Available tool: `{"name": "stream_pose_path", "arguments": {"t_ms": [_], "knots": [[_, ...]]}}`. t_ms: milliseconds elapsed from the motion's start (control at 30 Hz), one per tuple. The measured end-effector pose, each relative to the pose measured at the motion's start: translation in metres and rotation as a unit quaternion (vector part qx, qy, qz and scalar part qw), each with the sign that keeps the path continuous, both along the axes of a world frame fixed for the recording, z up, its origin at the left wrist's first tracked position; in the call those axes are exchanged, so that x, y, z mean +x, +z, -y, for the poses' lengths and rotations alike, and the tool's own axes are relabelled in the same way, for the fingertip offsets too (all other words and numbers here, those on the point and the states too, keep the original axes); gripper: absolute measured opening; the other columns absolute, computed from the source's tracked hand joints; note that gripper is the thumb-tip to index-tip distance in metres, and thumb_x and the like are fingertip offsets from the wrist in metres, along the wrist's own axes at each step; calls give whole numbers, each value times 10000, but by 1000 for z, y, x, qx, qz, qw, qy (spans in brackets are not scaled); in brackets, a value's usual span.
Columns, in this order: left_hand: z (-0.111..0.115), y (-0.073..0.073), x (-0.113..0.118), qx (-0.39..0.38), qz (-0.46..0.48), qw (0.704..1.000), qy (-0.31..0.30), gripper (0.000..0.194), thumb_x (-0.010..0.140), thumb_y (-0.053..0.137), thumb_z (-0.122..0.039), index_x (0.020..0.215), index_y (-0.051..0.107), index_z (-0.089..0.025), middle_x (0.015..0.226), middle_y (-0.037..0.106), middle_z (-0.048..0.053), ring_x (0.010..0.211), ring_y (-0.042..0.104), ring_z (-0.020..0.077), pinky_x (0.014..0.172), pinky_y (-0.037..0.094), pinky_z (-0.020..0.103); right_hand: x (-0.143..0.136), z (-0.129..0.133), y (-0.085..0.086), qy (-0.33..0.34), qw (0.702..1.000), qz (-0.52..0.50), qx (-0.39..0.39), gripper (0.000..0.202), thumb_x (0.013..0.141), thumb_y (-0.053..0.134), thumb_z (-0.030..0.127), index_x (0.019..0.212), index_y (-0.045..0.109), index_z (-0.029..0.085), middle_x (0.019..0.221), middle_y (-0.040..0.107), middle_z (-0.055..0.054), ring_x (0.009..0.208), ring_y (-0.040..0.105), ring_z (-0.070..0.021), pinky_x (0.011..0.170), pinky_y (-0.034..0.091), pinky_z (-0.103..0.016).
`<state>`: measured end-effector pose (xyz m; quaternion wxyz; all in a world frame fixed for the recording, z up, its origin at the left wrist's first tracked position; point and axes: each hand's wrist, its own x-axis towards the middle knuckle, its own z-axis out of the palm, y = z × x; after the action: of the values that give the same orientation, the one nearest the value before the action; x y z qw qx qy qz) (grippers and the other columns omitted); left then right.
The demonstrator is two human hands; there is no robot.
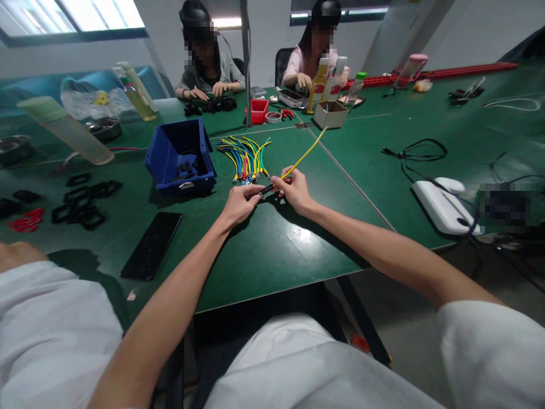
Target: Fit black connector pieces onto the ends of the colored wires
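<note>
A thin yellow insulated wire (305,152) is running up and away over the green table mat (272,250), its near end sitting in a short black sleeve (267,189) pinched between both sets of fingertips. The left hand (239,203) is closing thumb and forefinger on the sleeve's near end, while the right hand (293,188) is gripping the wire just beyond — both forearms are reaching forward, converging just short of the bundle of coloured wires (244,159).

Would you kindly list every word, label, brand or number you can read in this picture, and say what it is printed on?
No text can be read.
Red labels on the bottles at the far end: too small and blurred.
White tag on the blue bin: too small.
Phone screen: dark, blank.
Yellow wire held by left hand and right hand: no marking visible.
</note>
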<state>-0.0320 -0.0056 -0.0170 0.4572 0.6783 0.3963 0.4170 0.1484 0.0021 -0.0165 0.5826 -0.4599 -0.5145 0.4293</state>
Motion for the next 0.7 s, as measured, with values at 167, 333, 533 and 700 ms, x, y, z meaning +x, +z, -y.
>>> {"name": "stream_pose_path", "arguments": {"t_ms": [167,333,533,700], "knots": [[0,2,2,-1,21,999,43,249,684,748,-297,873,720,-138,896,735,86,795,679,184,799,550,339,-4,6,4,-1,999,34,8,445,689,742,492,898,442,237,655,585,46,625,650,-163,459,456,-231],[-3,5,3,-9,43,997,68,240,646,763,-307,805,699,-139,769,709,41,658,629,135,658,518,270,-12,13,8,-14,999,16,35,543,729,711,494,1124,446,232,706,630,36,661,651,-159,522,490,-240],[-6,6,4,-17,64,994,91,299,630,779,-370,793,690,-136,678,674,20,572,591,119,598,511,266,-15,12,4,68,993,74,62,299,776,653,416,967,574,199,768,631,9,706,626,-153,581,501,-264],[-7,4,6,-28,89,994,62,351,649,774,-378,882,712,-125,799,727,65,647,659,154,725,560,338,-11,2,1,62,989,110,76,214,782,620,344,934,591,195,742,626,18,675,613,-142,640,487,-278]]}}
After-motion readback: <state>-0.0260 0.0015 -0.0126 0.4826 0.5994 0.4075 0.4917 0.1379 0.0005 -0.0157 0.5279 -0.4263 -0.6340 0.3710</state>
